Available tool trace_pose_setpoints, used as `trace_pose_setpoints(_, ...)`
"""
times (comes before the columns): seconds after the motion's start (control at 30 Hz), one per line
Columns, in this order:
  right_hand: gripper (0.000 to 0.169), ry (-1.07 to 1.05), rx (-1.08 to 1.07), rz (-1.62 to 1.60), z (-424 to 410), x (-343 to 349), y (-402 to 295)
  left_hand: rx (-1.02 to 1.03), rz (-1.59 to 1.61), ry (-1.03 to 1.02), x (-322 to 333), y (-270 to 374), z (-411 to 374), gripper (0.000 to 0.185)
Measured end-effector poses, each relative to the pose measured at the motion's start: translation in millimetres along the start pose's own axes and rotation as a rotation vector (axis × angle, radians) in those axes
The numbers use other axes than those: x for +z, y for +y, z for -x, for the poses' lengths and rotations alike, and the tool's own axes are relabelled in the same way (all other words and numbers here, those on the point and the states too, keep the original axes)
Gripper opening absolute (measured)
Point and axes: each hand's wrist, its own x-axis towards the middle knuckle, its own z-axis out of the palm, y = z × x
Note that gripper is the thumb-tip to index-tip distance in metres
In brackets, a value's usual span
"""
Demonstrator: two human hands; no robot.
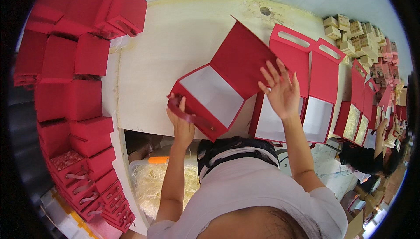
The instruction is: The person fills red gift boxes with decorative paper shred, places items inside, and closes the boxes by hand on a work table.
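Note:
A red gift box with a white inside stands tilted on the pale table before me, its lid swung open to the upper right. My left hand grips the box's front left corner, by the end of its dark red strap handle. Fingers spread, palm up, my right hand is at the right edge of the open lid and holds nothing; whether it touches the lid I cannot tell. Partly behind this hand, an open red box stands beside another open red box, both white inside, lids laid back.
Stacked red boxes line the left side. Below the table edge is a bin of pale shredded filler. At right are open boxes with shredded filler, small cream boxes and a co-worker's arm.

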Motion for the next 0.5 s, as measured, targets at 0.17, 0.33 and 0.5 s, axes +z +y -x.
trace_pose_setpoints(0.17,0.065,0.192,0.102,0.888,-42,-8,37,-0.141,0.021,0.01,11,-16,51,0.055)
trace_pose_setpoints(0.33,0.068,-0.104,-0.141,2.308,-52,-9,80,-0.139,-0.164,0.078,46,-30,79,0.059)
trace_pose_setpoints(0.5,0.07,-0.108,-0.171,2.348,-62,-30,93,-0.01,-0.137,-0.166,60,-56,122,0.067)
